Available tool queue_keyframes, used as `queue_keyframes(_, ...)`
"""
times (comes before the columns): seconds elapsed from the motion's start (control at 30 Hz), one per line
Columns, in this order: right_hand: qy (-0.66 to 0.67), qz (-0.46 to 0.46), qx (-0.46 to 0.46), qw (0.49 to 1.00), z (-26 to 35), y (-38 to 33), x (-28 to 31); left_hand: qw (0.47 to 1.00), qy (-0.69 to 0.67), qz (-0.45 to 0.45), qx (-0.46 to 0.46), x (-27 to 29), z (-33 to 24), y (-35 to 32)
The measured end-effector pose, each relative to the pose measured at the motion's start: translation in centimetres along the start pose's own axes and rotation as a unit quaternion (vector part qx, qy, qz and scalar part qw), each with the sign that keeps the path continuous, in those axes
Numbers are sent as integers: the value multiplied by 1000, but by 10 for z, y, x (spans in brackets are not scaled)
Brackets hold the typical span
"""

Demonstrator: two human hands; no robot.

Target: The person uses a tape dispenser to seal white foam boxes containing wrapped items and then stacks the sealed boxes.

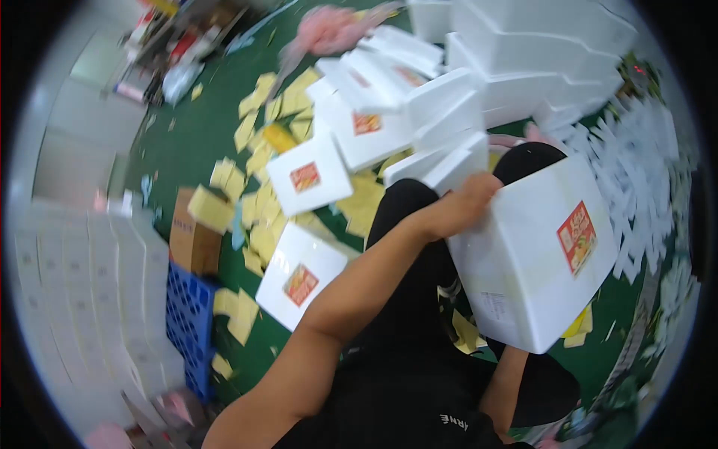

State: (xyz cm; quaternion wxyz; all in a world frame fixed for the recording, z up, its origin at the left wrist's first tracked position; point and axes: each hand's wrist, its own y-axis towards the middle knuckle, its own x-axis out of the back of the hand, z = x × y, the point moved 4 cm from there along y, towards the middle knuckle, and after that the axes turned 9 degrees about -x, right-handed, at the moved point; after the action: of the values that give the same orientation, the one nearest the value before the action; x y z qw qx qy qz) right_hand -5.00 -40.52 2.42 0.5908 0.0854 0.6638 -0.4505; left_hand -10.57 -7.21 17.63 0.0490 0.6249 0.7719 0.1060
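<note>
Gripping the upper left rim of a foam box (516,277) with the left hand (477,200), curling the fingers narrowly over its edge. Holding the box tilted above the floor (247,322), covering part of the bent right leg (527,159). Turning its smooth, glossy white side upward, with softly rounded corners and a red rectangular label (577,238). Reaching the right forearm (506,382) up to the box's lower end and hiding the right hand behind it; not being able to tell its grip.

Looking past the left arm at a flat, square white panel (277,268) lying on the floor, with another square panel (320,196) just beyond. Seeing thin, matte yellow sheets (361,206) scattering loosely under and around both. Facing stacked white boxes (523,45) with thick walls and stepped edges at the floor's far right corner, and crumpled, filmy pink plastic (329,30) near its far edge. Finding narrow white strips (636,165) heaping in a tangle along the floor's right edge. Noticing, toward its left edge, a brown cardboard carton (193,243) standing beside a rigid blue plastic lattice (187,318).
</note>
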Motion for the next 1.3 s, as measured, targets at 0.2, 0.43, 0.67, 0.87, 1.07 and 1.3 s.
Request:
queue_keyframes(0.2, -80, 2, -95, 992, -10, -13, -6, 984, -67, -132, 101, -5, -67, -78)
queue_keyframes(0.43, -129, 119, -305, 936, -99, -28, -77, 908, -150, -390, 41, 107, -172, -233)
queue_keyframes(0.67, -286, 251, -436, 815, -332, -59, -144, 837, -60, -543, -30, 185, -163, -487)
queue_keyframes(0.87, -510, 109, -433, 736, -419, -79, -24, 824, -95, -539, 148, 211, -65, -661)
queue_keyframes(1.07, -491, 54, -521, 696, -396, -80, -27, 850, 11, -396, 347, 179, -47, -621)
queue_keyframes(1.3, -446, 113, -575, 676, -434, -77, -5, 550, 673, -332, 365, 243, 29, -560)
